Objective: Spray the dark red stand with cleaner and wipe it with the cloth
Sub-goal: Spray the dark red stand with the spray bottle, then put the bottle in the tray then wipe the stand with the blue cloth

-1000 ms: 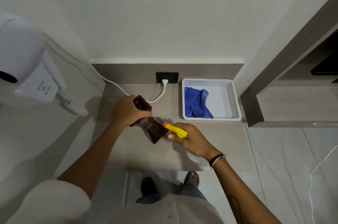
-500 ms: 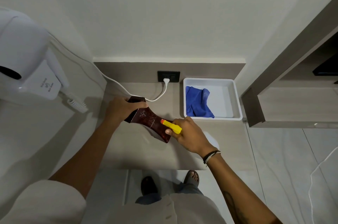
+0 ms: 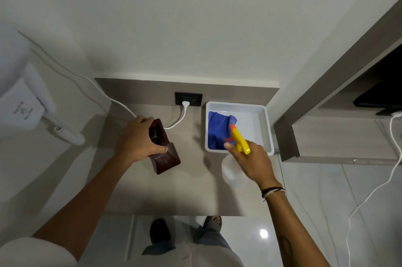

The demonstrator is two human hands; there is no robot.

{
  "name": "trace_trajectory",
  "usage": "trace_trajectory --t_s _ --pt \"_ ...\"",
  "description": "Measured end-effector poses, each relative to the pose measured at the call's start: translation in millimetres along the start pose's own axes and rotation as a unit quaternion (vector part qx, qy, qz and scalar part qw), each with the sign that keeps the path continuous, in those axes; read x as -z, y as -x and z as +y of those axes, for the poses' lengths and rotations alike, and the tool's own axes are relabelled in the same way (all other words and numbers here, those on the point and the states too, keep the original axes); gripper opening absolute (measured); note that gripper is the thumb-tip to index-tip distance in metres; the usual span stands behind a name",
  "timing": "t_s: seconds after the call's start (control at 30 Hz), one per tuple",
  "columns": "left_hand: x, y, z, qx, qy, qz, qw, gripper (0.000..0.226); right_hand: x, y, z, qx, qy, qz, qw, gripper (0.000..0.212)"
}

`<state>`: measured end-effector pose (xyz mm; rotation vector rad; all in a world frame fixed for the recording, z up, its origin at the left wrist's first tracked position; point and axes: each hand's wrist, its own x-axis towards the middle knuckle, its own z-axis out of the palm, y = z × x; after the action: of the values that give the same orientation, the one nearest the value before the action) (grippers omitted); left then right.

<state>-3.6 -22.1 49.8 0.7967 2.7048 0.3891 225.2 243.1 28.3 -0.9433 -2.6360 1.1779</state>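
Note:
My left hand [image 3: 138,139] grips the dark red stand [image 3: 164,149] around its narrow middle, holding it over the left part of the grey counter [image 3: 191,192]. My right hand [image 3: 250,161] holds the spray bottle [image 3: 238,140] with its yellow and orange head pointing away, over the near edge of the white tray [image 3: 266,127]. The bottle's clear body shows faintly below my palm. A blue cloth [image 3: 218,129] lies crumpled in the tray's left half, partly hidden by the sprayer head.
A black wall socket [image 3: 188,98] with a white plug and cable sits behind the stand. A white wall-mounted hair dryer [image 3: 20,101] with a coiled cord hangs at the left. A grey shelf unit [image 3: 339,101] rises at the right. My feet show below the counter.
My right hand has drawn the spray bottle away from the stand, moving right to the tray. My left hand has turned the stand more upright, lengthwise away from me.

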Motion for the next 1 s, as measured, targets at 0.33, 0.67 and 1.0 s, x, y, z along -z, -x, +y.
trace_trajectory --t_s 0.33,0.67,1.0 --pt "-24 -10 10 -0.056 0.018 -0.018 0.998 0.11 26 -121 46 -0.115 -0.018 0.144 0.983 0.05" --pt "-36 -20 15 -0.053 0.017 -0.035 0.998 0.115 5 -154 80 -0.114 0.016 0.081 0.99 0.065" --pt "-53 -17 0 -0.071 0.039 -0.004 0.997 0.111 -52 -121 32 0.136 0.192 0.085 0.968 0.063"
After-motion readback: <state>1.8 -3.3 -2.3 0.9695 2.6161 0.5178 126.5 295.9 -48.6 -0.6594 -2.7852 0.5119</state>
